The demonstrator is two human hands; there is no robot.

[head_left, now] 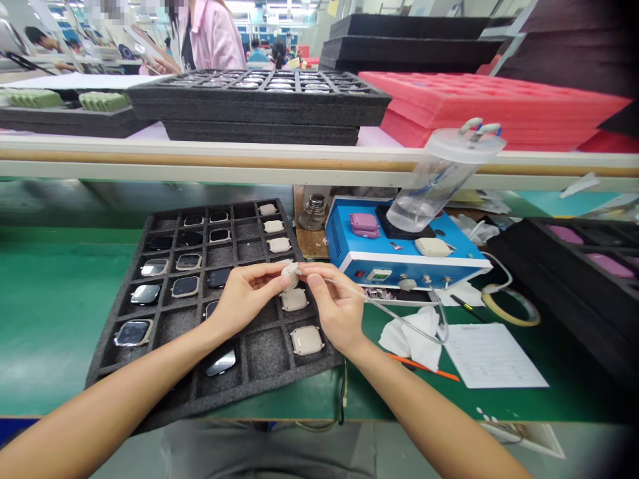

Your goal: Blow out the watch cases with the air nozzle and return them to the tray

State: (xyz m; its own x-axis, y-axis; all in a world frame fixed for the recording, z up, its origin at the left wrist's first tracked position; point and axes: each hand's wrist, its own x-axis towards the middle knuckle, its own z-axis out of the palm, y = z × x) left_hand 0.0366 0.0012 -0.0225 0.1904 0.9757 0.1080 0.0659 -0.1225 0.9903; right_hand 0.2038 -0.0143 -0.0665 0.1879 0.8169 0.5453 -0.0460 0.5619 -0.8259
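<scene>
Above the black foam tray point(177, 320), my left hand point(251, 293) pinches a small off-white watch case point(289, 275), seen nearly edge-on. My right hand point(339, 305) is closed on the end of a clear thin tube point(394, 308), its tip touching or very close to the case; fingers hide the exact contact. The tube runs back to a blue machine point(409, 263). Beige watch cases point(307, 340) fill part of the tray's right column, just under my hands. Dark-screened watches point(134, 332) lie in several compartments to the left.
A clear cylinder point(424, 186) leans on the machine, beside pink cases point(365, 225) and a beige one point(433, 247). White tissue point(417, 336), a paper sheet point(494, 356) and a tape roll point(512, 309) lie to the right. A shelf point(200, 169) holding stacked foam trays crosses in front; a person in pink stands beyond.
</scene>
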